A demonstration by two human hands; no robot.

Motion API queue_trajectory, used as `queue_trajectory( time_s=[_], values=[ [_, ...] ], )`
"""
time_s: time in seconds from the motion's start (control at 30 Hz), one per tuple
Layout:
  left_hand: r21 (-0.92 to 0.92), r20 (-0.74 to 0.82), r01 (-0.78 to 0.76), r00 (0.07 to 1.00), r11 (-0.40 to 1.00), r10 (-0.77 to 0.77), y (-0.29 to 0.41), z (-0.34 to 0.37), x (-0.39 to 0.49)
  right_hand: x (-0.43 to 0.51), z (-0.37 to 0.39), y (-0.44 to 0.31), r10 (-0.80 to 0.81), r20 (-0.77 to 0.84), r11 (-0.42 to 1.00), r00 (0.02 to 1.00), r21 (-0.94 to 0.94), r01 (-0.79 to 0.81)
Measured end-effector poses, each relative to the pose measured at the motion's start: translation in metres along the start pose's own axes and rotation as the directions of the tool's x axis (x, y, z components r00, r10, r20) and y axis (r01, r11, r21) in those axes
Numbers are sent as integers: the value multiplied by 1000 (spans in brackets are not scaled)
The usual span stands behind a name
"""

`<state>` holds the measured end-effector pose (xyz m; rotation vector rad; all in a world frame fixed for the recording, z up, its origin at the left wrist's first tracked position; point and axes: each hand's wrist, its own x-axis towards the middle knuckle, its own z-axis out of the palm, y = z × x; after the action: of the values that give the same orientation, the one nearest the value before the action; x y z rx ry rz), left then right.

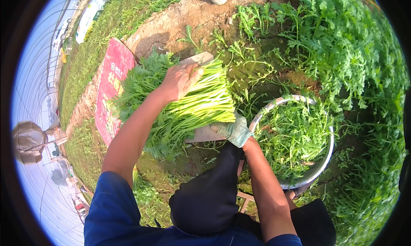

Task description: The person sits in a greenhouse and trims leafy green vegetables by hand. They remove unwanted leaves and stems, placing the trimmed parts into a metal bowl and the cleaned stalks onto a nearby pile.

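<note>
A thick stack of cut leafy greens, with pale green stems to the right and feathery leaves to the left, lies across a flat board. My left hand, bare, is spread over the top of the stems and grips them near their far side. At the near right corner of the stack, my right hand wears a pale green knit glove. It cups the cut stem ends beside the board's edge, its fingers partly hidden by the stems.
A metal basin full of loose greens stands close to my right forearm. Uncut plants grow thickly on the right. A red printed sack lies beyond the leaves; another green bunch is by my left elbow. Greenhouse film curves at left.
</note>
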<state>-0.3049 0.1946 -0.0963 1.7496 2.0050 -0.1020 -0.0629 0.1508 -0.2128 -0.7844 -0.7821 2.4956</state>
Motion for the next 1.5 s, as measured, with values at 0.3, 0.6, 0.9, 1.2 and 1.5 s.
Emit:
queue_trajectory(
  time_s=[0.3,0.6,0.9,1.2,1.5],
  values=[
    [256,-548,181,836,950,-11,27,54,-1,36,10,-5,-259,-35,966,965,20,259],
    [213,-614,293,782,932,-105,19,64,19,-2,-5,-36,-190,-183,639,965,-769,-20],
    [255,-633,266,773,930,-47,7,72,19,-190,-147,-205,-54,-395,-105,917,-911,-399],
    [295,-608,262,793,919,-31,0,73,21,-138,-326,-253,-540,-678,334,499,-717,-612],
    [141,-566,203,820,969,-89,-9,68,19,-37,-383,-275,-417,-717,368,559,-695,-617]
  ],
)
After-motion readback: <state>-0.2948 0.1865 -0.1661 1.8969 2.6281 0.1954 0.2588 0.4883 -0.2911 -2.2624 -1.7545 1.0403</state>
